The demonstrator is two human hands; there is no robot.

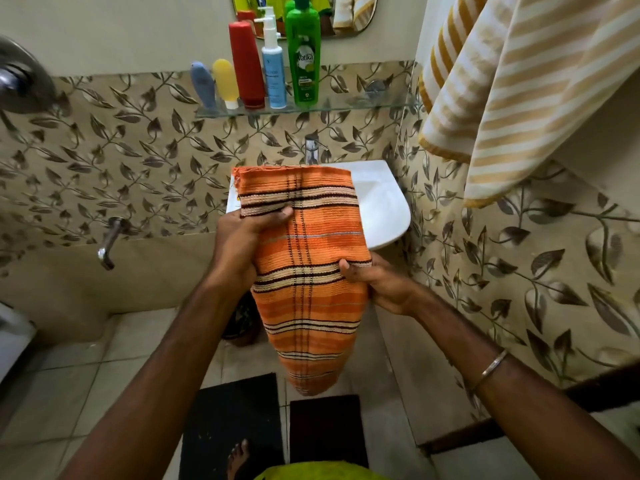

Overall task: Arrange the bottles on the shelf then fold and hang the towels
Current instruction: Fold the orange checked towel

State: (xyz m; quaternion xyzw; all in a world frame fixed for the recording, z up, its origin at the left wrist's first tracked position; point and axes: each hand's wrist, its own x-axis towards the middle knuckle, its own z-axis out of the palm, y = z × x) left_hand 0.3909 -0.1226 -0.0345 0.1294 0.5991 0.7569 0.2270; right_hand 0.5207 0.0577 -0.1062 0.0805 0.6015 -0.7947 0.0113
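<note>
We've got the towel (308, 271) up over the sink (384, 209); left hand (242, 244) pinches its top fold, right hand (374, 282) grips the side, prob. to square it; bottles (263, 71) lined up on shelf (363, 105).

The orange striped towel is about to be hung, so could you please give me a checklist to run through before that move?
1. Left hand grips orange striped towel: ok.
2. Right hand grips the towel's other edge: ok.
3. Towel folded into a narrow strip: ok.
4. Five bottles upright on the glass shelf: ok.
5. Free rail or hook for hanging: cannot tell; none is in view.
6. Yellow striped towel already hanging at right: ok.
</note>
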